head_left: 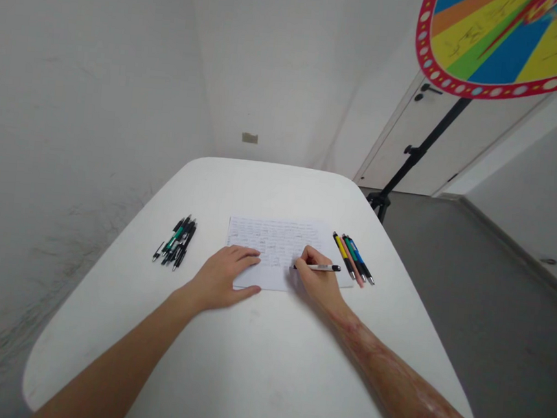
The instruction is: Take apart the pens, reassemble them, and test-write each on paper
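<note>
A white sheet of paper point(272, 277) lies on the table, its upper part covered in lines of handwriting. My left hand point(226, 275) rests flat on the sheet's left edge with its fingers spread. In my right hand point(318, 283) is a white pen with dark ends point(326, 267), gripped between thumb and fingers over the sheet's right side. The pen's tip is close to the paper; whether it touches I cannot tell. Just right of that hand lies a row of colored pens point(352, 258), yellow, pink, green and blue.
On the left of the white table point(255, 369) is a pile of dark and green pens point(177, 242). Walls stand behind and to the left. A colorful spinning wheel point(497, 49) on a black stand point(425, 144) rises at the right, before a white door point(439, 151).
</note>
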Demonstrator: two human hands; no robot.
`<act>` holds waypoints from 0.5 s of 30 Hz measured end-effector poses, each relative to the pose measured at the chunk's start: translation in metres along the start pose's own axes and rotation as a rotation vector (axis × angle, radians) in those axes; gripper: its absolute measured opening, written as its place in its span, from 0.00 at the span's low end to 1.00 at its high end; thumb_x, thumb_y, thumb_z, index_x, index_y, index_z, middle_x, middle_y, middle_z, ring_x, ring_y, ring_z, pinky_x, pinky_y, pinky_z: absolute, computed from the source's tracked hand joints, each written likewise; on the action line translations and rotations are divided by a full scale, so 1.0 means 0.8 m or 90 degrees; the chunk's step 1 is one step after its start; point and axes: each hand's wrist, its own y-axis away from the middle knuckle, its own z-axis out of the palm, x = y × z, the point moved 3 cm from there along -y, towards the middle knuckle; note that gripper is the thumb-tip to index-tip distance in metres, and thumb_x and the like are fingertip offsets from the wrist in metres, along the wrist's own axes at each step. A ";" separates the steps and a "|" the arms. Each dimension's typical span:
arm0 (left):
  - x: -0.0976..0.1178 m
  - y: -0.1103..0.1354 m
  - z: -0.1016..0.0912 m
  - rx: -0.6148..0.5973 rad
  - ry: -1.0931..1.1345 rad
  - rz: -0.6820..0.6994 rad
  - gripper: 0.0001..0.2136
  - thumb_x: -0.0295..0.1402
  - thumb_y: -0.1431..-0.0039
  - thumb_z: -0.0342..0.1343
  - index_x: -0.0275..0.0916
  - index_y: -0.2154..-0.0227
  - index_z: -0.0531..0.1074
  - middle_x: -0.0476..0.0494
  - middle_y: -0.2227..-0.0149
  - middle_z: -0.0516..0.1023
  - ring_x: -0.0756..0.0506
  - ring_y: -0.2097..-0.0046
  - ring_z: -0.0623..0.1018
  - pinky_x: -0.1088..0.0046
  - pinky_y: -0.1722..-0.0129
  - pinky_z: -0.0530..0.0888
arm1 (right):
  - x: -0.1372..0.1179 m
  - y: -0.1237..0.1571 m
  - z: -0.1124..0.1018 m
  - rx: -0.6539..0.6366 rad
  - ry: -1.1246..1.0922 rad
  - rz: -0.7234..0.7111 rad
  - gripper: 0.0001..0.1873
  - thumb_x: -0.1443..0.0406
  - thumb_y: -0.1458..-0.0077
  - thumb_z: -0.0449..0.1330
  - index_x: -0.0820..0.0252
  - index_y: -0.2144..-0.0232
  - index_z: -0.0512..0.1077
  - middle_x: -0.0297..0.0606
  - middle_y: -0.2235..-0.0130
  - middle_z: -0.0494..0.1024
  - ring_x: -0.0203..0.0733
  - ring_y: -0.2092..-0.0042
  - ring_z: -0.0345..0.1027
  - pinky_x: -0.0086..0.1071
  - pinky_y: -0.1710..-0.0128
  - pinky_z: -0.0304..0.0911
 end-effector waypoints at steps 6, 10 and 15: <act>0.000 0.000 0.001 0.002 -0.001 0.000 0.24 0.43 0.35 0.69 0.42 0.39 0.75 0.36 0.35 0.79 0.33 0.37 0.79 0.46 0.36 0.76 | -0.004 -0.002 -0.007 0.034 -0.105 0.051 0.11 0.55 0.41 0.65 0.56 0.68 0.73 0.33 0.71 0.76 0.37 0.74 0.61 0.32 0.74 0.54; -0.001 0.000 0.002 0.000 -0.001 0.003 0.25 0.45 0.34 0.69 0.42 0.39 0.75 0.36 0.36 0.79 0.32 0.37 0.78 0.46 0.37 0.76 | -0.007 -0.002 -0.009 0.036 -0.153 0.100 0.21 0.45 0.37 0.66 0.55 0.59 0.75 0.30 0.75 0.74 0.35 0.79 0.56 0.31 0.80 0.48; 0.000 0.000 0.001 0.009 -0.002 0.006 0.24 0.44 0.34 0.68 0.43 0.39 0.76 0.35 0.36 0.79 0.33 0.38 0.79 0.46 0.37 0.76 | -0.005 -0.003 -0.018 0.007 -0.181 0.095 0.24 0.43 0.36 0.67 0.58 0.59 0.78 0.35 0.70 0.80 0.32 0.80 0.55 0.31 0.81 0.51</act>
